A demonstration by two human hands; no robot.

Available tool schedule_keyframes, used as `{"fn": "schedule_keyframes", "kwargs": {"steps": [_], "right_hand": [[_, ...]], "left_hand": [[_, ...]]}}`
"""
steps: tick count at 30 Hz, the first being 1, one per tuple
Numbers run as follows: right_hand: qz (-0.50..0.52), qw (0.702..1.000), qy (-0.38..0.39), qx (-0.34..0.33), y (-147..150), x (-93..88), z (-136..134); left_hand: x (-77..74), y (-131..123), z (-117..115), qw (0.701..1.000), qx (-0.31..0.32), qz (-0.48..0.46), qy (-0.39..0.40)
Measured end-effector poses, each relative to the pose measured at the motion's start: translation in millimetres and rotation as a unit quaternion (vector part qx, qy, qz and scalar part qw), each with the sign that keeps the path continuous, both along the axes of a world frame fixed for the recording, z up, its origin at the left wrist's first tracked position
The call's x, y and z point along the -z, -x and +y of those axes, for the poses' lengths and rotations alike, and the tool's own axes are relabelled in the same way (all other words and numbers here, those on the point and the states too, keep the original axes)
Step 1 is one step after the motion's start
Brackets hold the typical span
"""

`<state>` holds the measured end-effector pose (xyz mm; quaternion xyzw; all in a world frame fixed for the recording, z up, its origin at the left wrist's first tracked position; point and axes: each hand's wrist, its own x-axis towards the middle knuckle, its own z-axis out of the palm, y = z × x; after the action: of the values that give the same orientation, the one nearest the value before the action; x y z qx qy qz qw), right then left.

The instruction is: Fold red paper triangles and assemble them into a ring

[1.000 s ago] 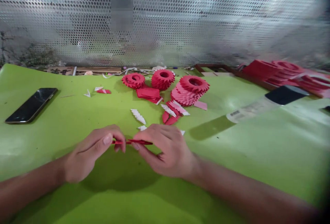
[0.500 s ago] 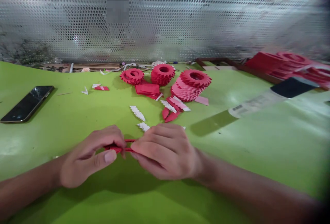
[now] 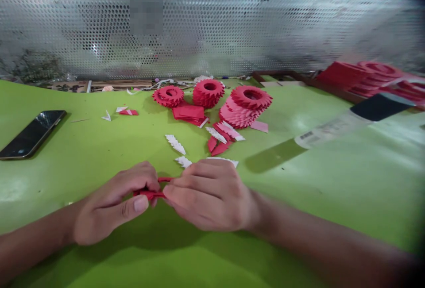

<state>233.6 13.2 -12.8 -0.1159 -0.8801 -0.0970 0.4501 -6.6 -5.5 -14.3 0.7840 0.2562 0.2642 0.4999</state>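
Note:
Between both hands is a piece of folded red paper (image 3: 151, 194), mostly covered by the fingers. My left hand (image 3: 114, 204) grips its left end, thumb in front and fingers curled behind. With closed fingers my right hand (image 3: 209, 196) pinches the right side, and its knuckles hide that end. Just beyond the hands lie white zigzag-edged paper pieces (image 3: 175, 144). Red folded paper scraps (image 3: 219, 146) rest farther back, in front of a pink and red ring stack (image 3: 241, 113) of interlocked paper.
A red ring stack (image 3: 208, 93) and a flatter red paper ring (image 3: 168, 97) stand behind red paper sheets (image 3: 188, 113). At left lies a phone (image 3: 33, 133). A clear tube with a black cap (image 3: 381, 106) is at right, near a box of red paper pieces (image 3: 361, 80). Perforated metal (image 3: 212, 18) backs the green table.
My right fingertips have shifted slightly left along the red paper, closer to my left hand. Both hands keep their hold. The whole view has tilted slightly.

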Motion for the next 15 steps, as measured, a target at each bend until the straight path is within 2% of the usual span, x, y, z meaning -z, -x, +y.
{"fn": "schedule_keyframes", "kwargs": {"steps": [10, 15], "right_hand": [[0.01, 1.0, 0.004, -0.008, 1.1, 2.4, 1.0], [0.008, 1.0, -0.02, 0.012, 1.3, 3.0, 1.0]], "left_hand": [[-1.3, 1.5, -0.1, 1.0, 0.004, 0.019, -0.018], [0.3, 1.5, -0.7, 0.999, -0.017, 0.029, -0.026]]}}
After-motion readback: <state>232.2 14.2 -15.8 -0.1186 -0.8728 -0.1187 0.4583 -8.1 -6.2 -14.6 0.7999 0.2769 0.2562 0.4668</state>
